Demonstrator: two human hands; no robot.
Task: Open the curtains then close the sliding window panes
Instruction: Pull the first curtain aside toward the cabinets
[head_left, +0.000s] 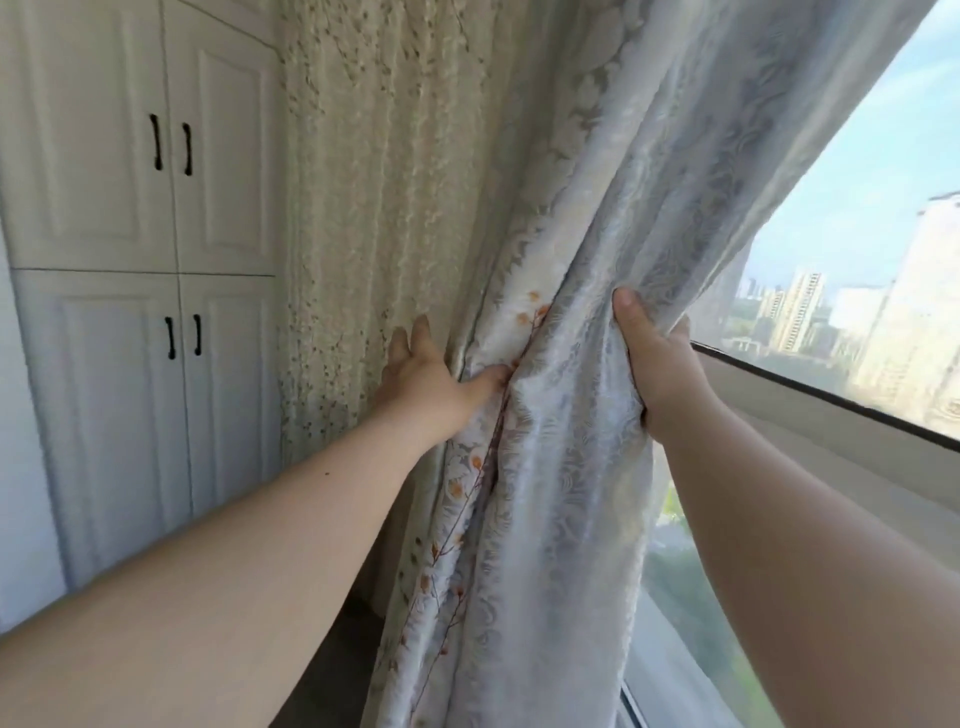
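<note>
Curtain (571, 415), frame centre: soft, light, bunches easily. Right hand (657, 364) clutches gathered folds; left hand (431, 379) presses flat, fingers straight.

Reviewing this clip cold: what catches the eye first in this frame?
The bunched pale patterned curtain at centre, gripped by the right hand while the left hand presses its left edge. Right of it, the bright window shows tall buildings; white cupboard doors stand at far left.
</note>
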